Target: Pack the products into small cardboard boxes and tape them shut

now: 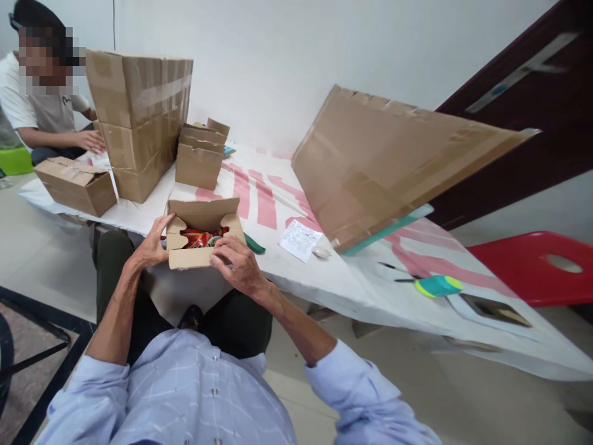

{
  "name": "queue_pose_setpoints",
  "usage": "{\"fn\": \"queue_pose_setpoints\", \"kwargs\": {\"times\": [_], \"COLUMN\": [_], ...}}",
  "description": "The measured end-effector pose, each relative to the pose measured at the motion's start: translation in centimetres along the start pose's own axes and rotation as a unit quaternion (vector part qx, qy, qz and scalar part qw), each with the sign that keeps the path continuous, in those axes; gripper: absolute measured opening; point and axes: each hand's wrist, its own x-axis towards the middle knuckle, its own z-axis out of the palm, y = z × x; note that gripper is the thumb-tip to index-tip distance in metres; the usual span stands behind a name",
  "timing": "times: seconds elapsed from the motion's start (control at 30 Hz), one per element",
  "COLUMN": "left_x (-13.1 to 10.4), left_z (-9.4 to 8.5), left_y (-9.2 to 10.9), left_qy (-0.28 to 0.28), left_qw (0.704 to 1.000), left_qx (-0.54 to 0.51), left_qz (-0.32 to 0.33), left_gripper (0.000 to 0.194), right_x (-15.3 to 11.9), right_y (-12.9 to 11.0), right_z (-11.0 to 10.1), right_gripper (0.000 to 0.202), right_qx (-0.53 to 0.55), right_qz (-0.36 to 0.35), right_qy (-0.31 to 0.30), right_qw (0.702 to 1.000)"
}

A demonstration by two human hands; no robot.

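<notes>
A small open cardboard box (192,259) sits at the table's front edge, its flaps up, with red shiny packets (199,238) inside. My left hand (152,243) grips the box's left side, thumb and fingers round the edge. My right hand (238,266) has its fingers bent over the front right edge of the box, near the packets; its fingertips are closed on the cardboard there. A green object (254,245) lies just right of the box, partly hidden behind it.
Stacked cartons (143,120), smaller boxes (199,162) and a closed box (76,184) stand left. A person (50,111) sits beyond. Rightward are a large cardboard sheet (393,161), a handwritten note (300,240), a teal-yellow object (438,285), a phone (495,309) and a red stool (532,266).
</notes>
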Motion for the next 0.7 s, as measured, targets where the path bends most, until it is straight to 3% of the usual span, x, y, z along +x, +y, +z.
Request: {"fn": "queue_pose_setpoints", "kwargs": {"times": [0.2,0.37,0.47,0.6,0.7], "left_x": [0.1,0.2,0.0,0.1,0.5], "left_z": [0.2,0.2,0.3,0.9,1.3], "left_y": [0.1,0.4,1.0,1.7,1.7], "left_qy": [0.003,-0.006,-0.011,-0.022,-0.024], "left_qw": [1.0,1.0,1.0,1.0,1.0], "left_qx": [-0.018,-0.011,-0.007,0.009,0.012], "left_qz": [-0.005,-0.001,0.002,0.016,0.014], "left_gripper": [0.106,0.108,0.109,0.107,0.107], "right_x": [0.4,2.7,4.8,7.5,8.8], "right_y": [1.1,2.1,2.4,2.2,1.9], "right_z": [-0.8,-1.3,-0.8,0.1,0.5], "right_gripper": [0.008,0.01,0.012,0.027,0.026], "right_qx": [0.009,0.0,-0.059,-0.18,-0.236], "right_qz": [0.026,0.029,0.053,0.11,0.133], "right_qy": [-0.017,-0.124,-0.184,-0.312,-0.381], "right_qw": [0.999,0.992,0.98,0.926,0.884]}}
